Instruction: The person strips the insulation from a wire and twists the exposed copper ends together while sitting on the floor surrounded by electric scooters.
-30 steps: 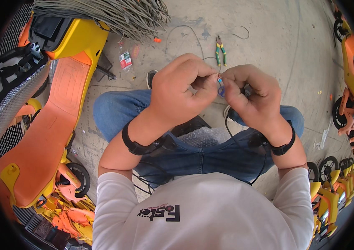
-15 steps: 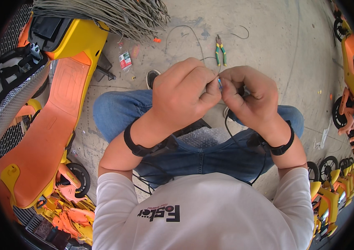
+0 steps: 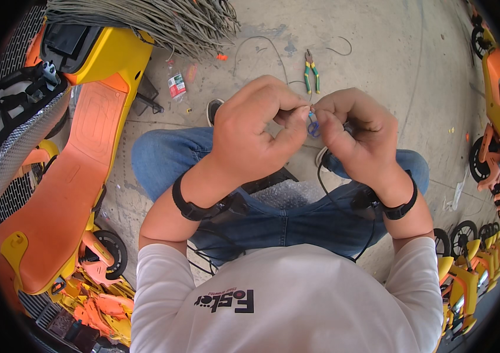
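Note:
My left hand [image 3: 257, 128] is closed in a pinch, thumb and forefinger meeting at the wires. Facing it, my right hand [image 3: 360, 130] pinches too, its fingertips almost touching the left ones. Between them thin blue wires [image 3: 313, 128] show, with a loop hanging just below the fingertips. The wire ends are mostly covered by my fingers. A thin grey cable [image 3: 278, 53] lies curved on the floor beyond my hands and leads toward them. Just past the fingertips rest pliers [image 3: 312, 73] with green and yellow handles, jaws pointing away.
A large bundle of grey cables [image 3: 162, 22] lies at the far left. An orange and yellow scooter body [image 3: 94, 123] stands along my left. Beside it lies a clear bottle with a red label [image 3: 176, 85]. Several yellow and orange scooters [image 3: 465, 282] line the right. Bubble wrap [image 3: 288, 194] lies between my legs.
My fingertips have shifted slightly, with the left thumb straighter and the right hand a little farther right. More of the blue wire now shows, looping below the fingertips.

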The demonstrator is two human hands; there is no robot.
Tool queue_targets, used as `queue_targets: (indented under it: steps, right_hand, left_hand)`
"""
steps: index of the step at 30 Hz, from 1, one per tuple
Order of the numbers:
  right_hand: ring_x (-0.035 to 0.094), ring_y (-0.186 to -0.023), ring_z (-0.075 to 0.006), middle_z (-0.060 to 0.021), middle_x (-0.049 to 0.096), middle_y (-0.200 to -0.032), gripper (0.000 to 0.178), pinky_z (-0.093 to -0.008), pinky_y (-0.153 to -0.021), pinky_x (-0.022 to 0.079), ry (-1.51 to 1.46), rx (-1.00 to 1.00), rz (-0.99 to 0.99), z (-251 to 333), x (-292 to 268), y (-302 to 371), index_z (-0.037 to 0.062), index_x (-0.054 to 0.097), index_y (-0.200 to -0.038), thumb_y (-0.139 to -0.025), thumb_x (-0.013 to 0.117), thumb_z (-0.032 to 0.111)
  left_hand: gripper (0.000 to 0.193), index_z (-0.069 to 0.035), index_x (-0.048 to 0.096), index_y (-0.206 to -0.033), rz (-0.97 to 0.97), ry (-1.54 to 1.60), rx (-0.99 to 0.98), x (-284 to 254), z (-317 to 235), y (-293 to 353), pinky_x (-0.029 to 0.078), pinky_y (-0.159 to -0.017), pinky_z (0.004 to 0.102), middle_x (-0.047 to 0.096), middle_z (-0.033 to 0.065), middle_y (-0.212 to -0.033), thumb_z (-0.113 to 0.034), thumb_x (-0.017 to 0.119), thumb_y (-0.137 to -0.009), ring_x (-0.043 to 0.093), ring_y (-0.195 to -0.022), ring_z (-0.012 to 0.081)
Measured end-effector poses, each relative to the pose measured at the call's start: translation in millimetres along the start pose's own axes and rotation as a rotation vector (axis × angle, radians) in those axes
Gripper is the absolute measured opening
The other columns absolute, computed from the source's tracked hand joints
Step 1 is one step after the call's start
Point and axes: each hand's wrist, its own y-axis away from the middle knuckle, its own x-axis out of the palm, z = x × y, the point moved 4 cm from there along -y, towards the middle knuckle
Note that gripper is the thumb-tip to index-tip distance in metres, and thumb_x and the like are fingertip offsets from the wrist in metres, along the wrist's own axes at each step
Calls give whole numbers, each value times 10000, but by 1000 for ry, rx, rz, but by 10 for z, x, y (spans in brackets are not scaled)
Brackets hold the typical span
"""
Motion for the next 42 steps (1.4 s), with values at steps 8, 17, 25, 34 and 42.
queue_targets:
  steps: [8,17,25,34,42]
  right_hand:
    - [407,-546,-51,22,487,-603,47,-212,-507,385,162,-23,-18,4,-5,-12,13,638,-869,-823,642,6]
    - [468,-503,-94,-25,532,-595,56,-237,-485,409,288,-53,-63,20,35,3,31,644,-841,-793,670,22]
    - [467,-580,-45,6,558,-651,28,-224,-529,406,49,97,-14,16,12,14,13,634,-851,-833,640,34]
    - [436,-638,-20,37,568,-737,72,-195,-569,357,-331,363,46,14,-36,-17,7,615,-926,-905,597,74]
    - [397,-600,-9,61,520,-690,51,-188,-531,329,-117,219,15,-48,-67,-29,16,620,-915,-890,600,56]
  left_hand:
    - [74,-5,648,-832,-5,-36,5,31,15,14,481,-513,255,623,89,-764,6,686,-768,594,-576,160]
    - [128,-43,606,-759,-81,-135,55,82,29,61,433,-472,305,573,80,-705,15,691,-683,541,-534,209]
    - [100,-42,618,-807,-59,-15,-37,46,44,56,451,-522,276,588,73,-748,-6,679,-736,557,-592,168]
    - [238,15,605,-1132,209,597,-497,107,172,94,448,-591,202,621,37,-877,-112,607,-931,591,-701,87]
    - [112,2,627,-987,329,220,-370,6,184,75,400,-616,200,600,28,-875,-75,621,-906,504,-692,55]
